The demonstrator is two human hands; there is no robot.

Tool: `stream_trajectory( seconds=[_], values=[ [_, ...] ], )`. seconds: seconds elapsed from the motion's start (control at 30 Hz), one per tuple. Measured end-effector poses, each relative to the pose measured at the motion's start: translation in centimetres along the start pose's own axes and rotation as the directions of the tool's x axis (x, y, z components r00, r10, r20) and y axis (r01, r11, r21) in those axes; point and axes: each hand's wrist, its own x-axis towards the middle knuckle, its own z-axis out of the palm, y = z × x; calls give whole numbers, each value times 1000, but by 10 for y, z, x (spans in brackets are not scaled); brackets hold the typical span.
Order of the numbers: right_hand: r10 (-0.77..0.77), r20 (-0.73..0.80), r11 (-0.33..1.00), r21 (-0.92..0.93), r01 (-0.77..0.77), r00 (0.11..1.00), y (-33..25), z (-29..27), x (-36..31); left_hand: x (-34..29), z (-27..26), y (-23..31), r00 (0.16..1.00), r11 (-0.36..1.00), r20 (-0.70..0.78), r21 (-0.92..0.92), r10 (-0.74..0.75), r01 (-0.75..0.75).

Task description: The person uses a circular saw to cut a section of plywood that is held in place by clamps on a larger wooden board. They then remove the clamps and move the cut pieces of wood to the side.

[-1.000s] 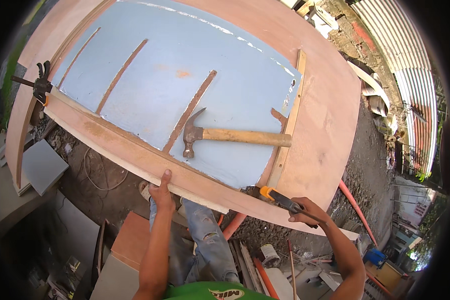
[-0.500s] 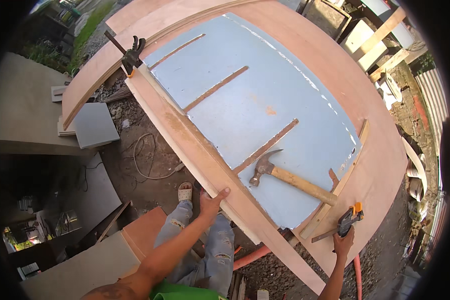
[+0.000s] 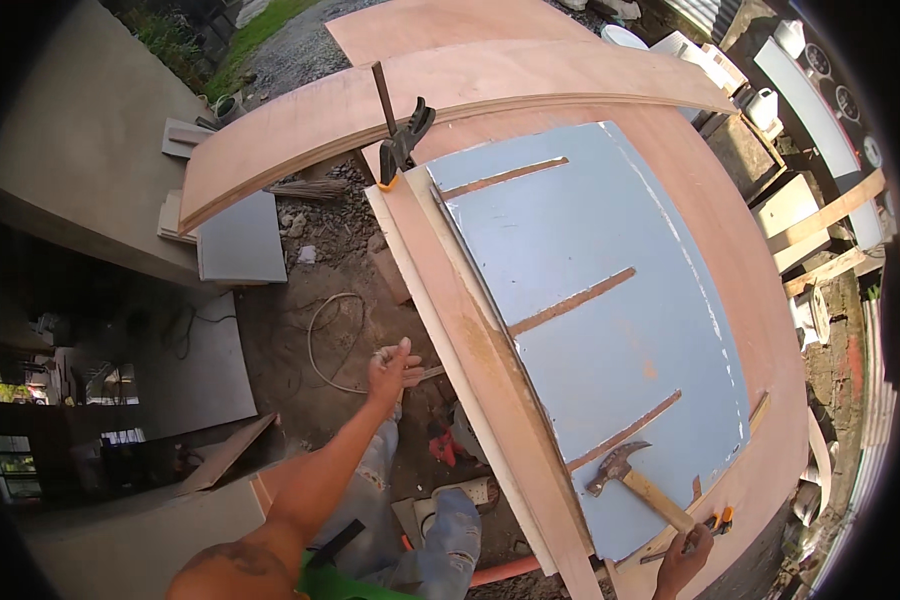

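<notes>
A claw hammer (image 3: pixel 650 495) with a wooden handle lies on the pale blue panel (image 3: pixel 620 350), its head just below the lowest slot. At the handle's butt end, my right hand (image 3: pixel 682 565) has its fingers closed round the wood. Partly hidden behind that hand is a bar clamp (image 3: pixel 722 520) with orange pads. My left hand (image 3: pixel 395 372) hangs in the air left of the wooden edge strip (image 3: pixel 470 370), fingers apart, holding nothing. A second clamp (image 3: pixel 400 145) grips the far left corner of the strip.
Large plywood sheets (image 3: pixel 770 340) lie under and around the panel. A curved stack of boards (image 3: pixel 450 85) crosses the far end. On the dirt floor lie a looped cord (image 3: pixel 315 340) and a red tool (image 3: pixel 442 445). Concrete walling (image 3: pixel 80 150) stands at left.
My left hand has let go of the strip's edge and lifted away leftward. My right hand has moved from the clamp to the hammer's handle. The view has swung left.
</notes>
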Motion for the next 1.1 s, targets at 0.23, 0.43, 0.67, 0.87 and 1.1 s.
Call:
stream_trajectory(
  seconds=[0.23,0.43,0.67,0.87,1.1],
  values=[
    [-384,7,808,487,332,924,-333,87,5,193,-22,168,914,899,-26,195,405,-392],
    [-457,236,473,881,10,858,-572,196,73,276,-3,220,993,982,86,163,80,-93],
    [-163,575,163,817,-553,801,-751,276,233,283,30,214,940,957,320,217,117,-193],
    [-224,798,442,595,-672,559,-776,292,252,268,21,228,972,951,178,241,152,-193],
    [-231,774,370,631,-682,590,-768,275,239,264,29,224,948,936,141,172,285,-307]
  ],
)
